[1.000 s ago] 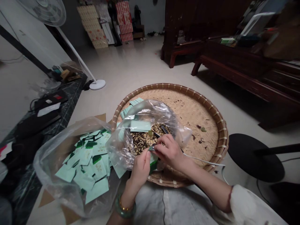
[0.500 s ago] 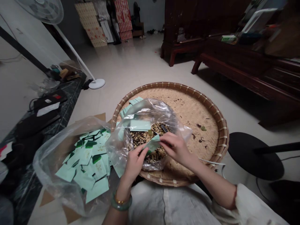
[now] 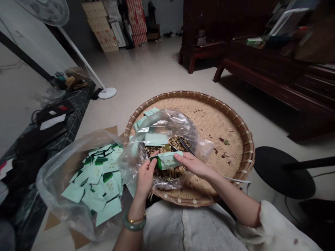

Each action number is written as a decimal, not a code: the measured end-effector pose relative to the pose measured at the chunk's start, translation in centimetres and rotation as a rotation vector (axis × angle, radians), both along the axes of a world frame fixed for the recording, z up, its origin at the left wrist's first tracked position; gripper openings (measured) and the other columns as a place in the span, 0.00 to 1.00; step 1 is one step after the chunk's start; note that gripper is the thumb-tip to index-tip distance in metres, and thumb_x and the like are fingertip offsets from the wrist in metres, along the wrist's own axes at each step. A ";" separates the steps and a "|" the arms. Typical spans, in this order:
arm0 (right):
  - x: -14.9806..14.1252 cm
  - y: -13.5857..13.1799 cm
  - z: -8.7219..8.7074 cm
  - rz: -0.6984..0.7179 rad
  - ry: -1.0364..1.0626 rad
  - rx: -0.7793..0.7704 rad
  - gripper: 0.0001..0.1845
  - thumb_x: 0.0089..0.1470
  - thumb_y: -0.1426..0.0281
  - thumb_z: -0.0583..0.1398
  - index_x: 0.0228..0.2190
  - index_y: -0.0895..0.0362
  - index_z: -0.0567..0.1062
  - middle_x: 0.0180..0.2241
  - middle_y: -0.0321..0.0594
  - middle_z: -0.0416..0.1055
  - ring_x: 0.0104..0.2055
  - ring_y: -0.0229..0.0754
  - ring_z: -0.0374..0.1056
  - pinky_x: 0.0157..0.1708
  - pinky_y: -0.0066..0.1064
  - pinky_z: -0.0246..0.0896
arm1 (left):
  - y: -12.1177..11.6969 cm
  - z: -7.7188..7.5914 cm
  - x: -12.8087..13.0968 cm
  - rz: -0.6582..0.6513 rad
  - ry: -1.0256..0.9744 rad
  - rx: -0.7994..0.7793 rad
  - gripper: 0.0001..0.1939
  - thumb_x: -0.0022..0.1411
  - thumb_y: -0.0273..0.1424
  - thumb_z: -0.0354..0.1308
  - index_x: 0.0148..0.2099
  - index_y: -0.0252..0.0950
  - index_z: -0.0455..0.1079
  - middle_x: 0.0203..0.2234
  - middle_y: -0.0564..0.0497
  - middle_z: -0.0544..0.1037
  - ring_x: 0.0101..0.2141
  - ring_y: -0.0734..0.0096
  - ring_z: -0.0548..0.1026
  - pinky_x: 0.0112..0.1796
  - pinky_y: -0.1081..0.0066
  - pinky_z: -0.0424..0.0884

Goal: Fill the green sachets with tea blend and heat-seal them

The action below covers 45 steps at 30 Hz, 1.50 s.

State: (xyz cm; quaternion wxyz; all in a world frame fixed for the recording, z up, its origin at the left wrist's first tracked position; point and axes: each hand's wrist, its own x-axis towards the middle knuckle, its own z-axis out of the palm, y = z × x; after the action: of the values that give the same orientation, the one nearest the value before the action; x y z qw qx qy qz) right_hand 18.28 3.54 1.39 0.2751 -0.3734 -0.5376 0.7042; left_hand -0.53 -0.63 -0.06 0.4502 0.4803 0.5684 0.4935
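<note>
Both my hands hold one small pale-green packet [image 3: 167, 160] level over a clear plastic bag [image 3: 162, 129] of dark and light loose tea. My left hand [image 3: 144, 176] pinches the packet's dark-green left end. My right hand [image 3: 192, 164] grips its right end with closed fingers. The bag sits in a wide woven bamboo tray [image 3: 230, 122] on my lap. A dark slim tool [image 3: 186, 145] lies on the tea just behind the packet. More green packets [image 3: 143, 118] lie in the tray behind the bag.
At my left a second clear bag [image 3: 78, 181] holds several green packets. A standing fan base [image 3: 107, 92] and a dark table with devices [image 3: 44, 129] are at left. Dark wooden furniture [image 3: 274, 76] lines the right; a black round stool [image 3: 284, 172] stands close.
The packet was down by the tea, pinched between both hands. It has risen and turned flat, and my hands have moved apart to its two ends.
</note>
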 end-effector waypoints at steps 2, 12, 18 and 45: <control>0.0 0.2 0.1 -0.026 -0.066 0.058 0.32 0.52 0.43 0.53 0.33 0.60 0.77 0.32 0.42 0.74 0.35 0.42 0.66 0.41 0.37 0.63 | -0.1 0.3 0.1 0.081 0.382 0.263 0.23 0.61 0.39 0.57 0.56 0.36 0.68 0.53 0.40 0.73 0.54 0.55 0.68 0.55 0.53 0.64; -1.2 0.7 0.2 0.027 -0.113 0.174 0.27 0.56 0.48 0.53 0.26 0.59 0.74 0.28 0.37 0.72 0.33 0.40 0.65 0.41 0.35 0.60 | -0.1 -0.5 0.8 -0.145 0.883 0.584 0.33 0.58 0.21 0.57 0.65 0.37 0.54 0.52 0.42 0.73 0.48 0.56 0.66 0.49 0.54 0.68; -0.7 0.7 0.6 0.009 -0.055 0.152 0.26 0.56 0.50 0.53 0.26 0.59 0.74 0.28 0.37 0.73 0.34 0.40 0.66 0.42 0.34 0.61 | 0.0 -0.9 0.4 -0.159 0.881 0.573 0.31 0.58 0.23 0.59 0.62 0.37 0.58 0.52 0.42 0.73 0.47 0.55 0.67 0.48 0.54 0.69; -2.5 -0.3 -2.0 0.206 -0.929 0.610 0.41 0.42 0.85 0.62 0.59 0.65 0.58 0.49 0.58 0.63 0.48 0.54 0.68 0.46 0.41 0.65 | 0.1 -1.0 -1.4 0.129 0.670 0.377 0.21 0.55 0.36 0.64 0.50 0.37 0.70 0.42 0.44 0.77 0.43 0.61 0.75 0.43 0.62 0.73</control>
State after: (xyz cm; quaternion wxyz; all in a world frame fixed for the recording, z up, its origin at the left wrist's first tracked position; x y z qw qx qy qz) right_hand 15.77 3.21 -0.58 0.0348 -0.4934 -0.8150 0.3020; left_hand -1.92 -0.55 -1.06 0.1115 0.6525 0.6123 0.4324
